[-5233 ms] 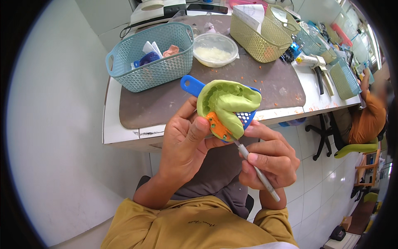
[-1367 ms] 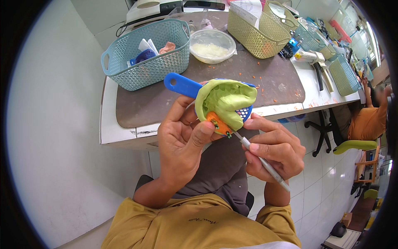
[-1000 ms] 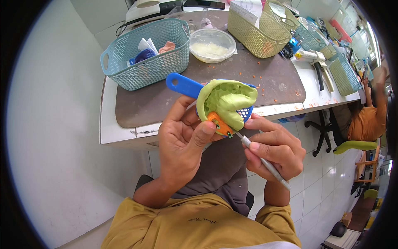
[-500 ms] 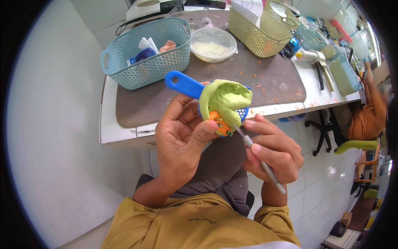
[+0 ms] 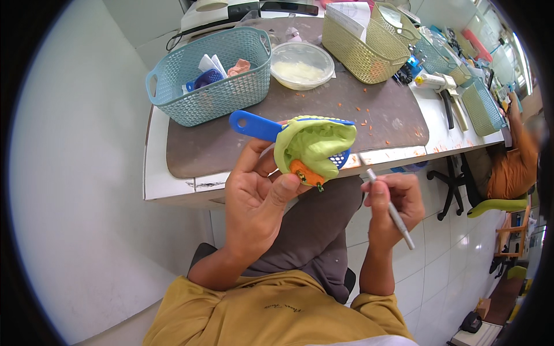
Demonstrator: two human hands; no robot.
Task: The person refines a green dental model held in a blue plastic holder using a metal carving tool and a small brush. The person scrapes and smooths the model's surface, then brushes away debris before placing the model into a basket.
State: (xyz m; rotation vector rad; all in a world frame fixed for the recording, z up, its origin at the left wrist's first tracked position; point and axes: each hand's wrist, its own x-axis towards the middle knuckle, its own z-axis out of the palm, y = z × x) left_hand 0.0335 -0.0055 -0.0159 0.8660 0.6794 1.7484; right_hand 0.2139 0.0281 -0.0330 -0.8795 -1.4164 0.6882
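Note:
My left hand [image 5: 259,193] grips a dental impression tray [image 5: 254,126] from below, its blue handle pointing to the left. Light green impression material [image 5: 311,147] fills the tray, and perforated blue plastic shows at its right side. An orange piece [image 5: 307,173] with small dark green and metallic bits sits at the near edge of the material, by my left thumb. My right hand [image 5: 395,205] pinches a slim silver craft knife [image 5: 392,210] like a pen. Its thin tip points up and left, apart from the tray, over the table's front edge.
A brown mat [image 5: 231,150] covers the white table, with orange crumbs scattered on it. At the back stand a blue-green basket [image 5: 213,92], a clear lidded bowl [image 5: 302,66] and a yellow-green basket [image 5: 369,49]. A caulking-gun-like dispenser [image 5: 441,86] lies to the right. Another person [image 5: 508,167] sits farther right.
My right hand has drawn the knife back to the right, away from the green material. My left hand has tilted the tray, so its cavity is seen at a different angle.

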